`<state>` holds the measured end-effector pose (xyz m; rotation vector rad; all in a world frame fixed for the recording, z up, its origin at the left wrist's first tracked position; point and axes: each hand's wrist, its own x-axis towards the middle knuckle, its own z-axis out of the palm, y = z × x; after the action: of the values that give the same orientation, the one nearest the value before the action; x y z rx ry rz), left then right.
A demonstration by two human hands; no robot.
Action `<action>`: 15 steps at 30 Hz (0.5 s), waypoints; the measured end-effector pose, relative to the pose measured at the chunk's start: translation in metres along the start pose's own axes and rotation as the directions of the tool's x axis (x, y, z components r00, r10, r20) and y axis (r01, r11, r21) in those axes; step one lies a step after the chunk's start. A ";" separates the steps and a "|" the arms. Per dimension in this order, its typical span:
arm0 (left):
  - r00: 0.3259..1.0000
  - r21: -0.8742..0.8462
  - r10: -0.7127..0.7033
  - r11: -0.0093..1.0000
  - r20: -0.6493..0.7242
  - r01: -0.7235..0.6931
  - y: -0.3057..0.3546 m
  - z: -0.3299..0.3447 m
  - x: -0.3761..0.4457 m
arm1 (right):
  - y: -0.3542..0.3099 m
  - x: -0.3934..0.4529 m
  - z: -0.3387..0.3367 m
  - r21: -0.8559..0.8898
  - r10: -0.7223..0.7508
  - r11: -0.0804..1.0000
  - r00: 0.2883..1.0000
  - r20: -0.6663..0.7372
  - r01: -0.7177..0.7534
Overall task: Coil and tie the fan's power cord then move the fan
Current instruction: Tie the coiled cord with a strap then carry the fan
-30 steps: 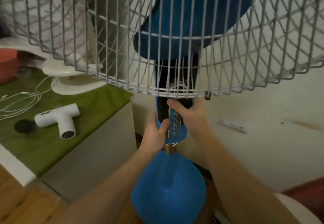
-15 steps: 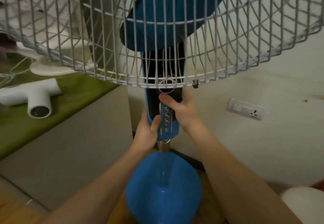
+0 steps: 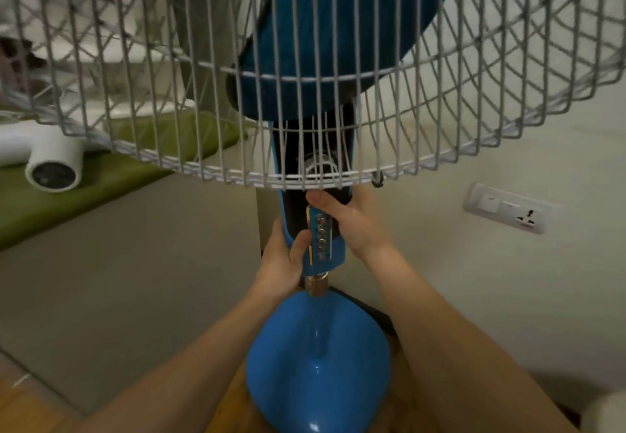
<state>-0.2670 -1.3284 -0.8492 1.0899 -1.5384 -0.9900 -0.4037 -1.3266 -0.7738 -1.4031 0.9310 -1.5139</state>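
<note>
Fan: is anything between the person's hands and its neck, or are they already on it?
Nothing is between them. The left hand and the right hand both grip the neck of the fan directly, at the button panel just below the wire guard. Where the fan goes is not shown.

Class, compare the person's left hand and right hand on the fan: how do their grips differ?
The left hand grips the blue control column lower down, near the brass collar; the right hand grips higher, just under the white wire fan guard. The left thumb lies beside the buttons; the right thumb lies above them. Both wrap the same column.
</note>
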 end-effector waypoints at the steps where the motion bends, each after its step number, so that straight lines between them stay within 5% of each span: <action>1: 1.000 -0.001 -0.002 1.000 -0.001 0.002 -0.002 0.000 0.000 | 0.004 0.001 -0.001 0.001 0.005 1.000 1.000 0.004 -0.005; 15: 0.999 0.037 0.005 0.999 -0.044 -0.004 -0.027 0.003 0.011 | 0.032 0.016 -0.004 -0.006 0.004 1.000 0.999 0.041 -0.004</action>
<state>-0.2671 -1.3454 -0.8726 1.1262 -1.5281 -0.9320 -0.4044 -1.3530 -0.7984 -1.4302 0.9134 -1.4751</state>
